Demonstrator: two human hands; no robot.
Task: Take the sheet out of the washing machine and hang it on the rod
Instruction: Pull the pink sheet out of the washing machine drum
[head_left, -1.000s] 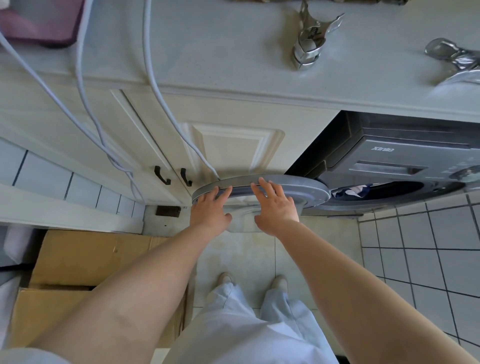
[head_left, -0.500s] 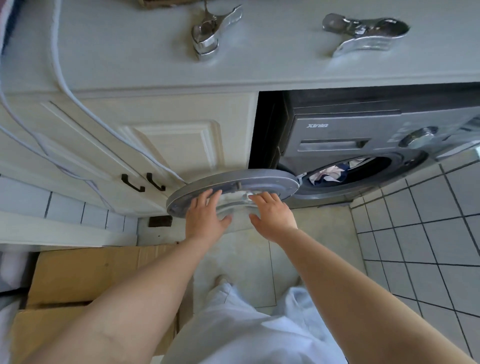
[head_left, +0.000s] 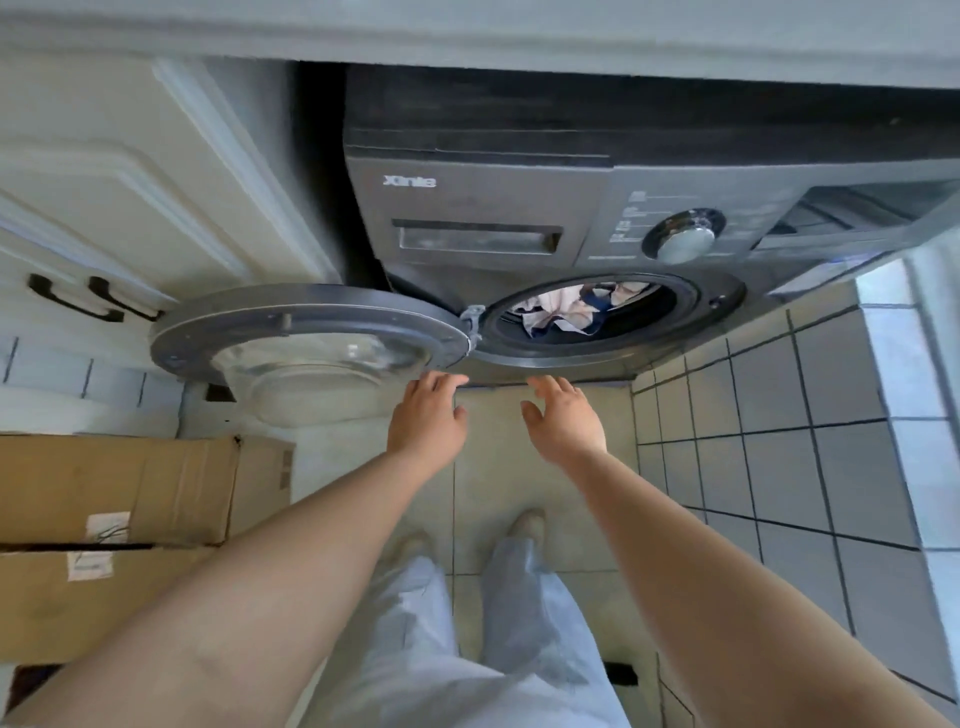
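Washing machine (head_left: 493, 208), under the counter edge, door (head_left: 311, 338) swung wide left to free the drum mouth; sheet (head_left: 566, 312) bunched inside the drum; left hand (head_left: 427, 421), right hand (head_left: 563, 423): fingers spread, empty, poised below the opening, apparently to reach in.

1. Brown cardboard boxes (head_left: 114, 525), stacked, near left on the floor.
2. Cream panelled cabinet doors (head_left: 130, 187) with two black curved handles (head_left: 78, 304), far left.
3. Grey tiled floor (head_left: 779, 467), right.
4. Pale countertop edge (head_left: 467, 36), far.
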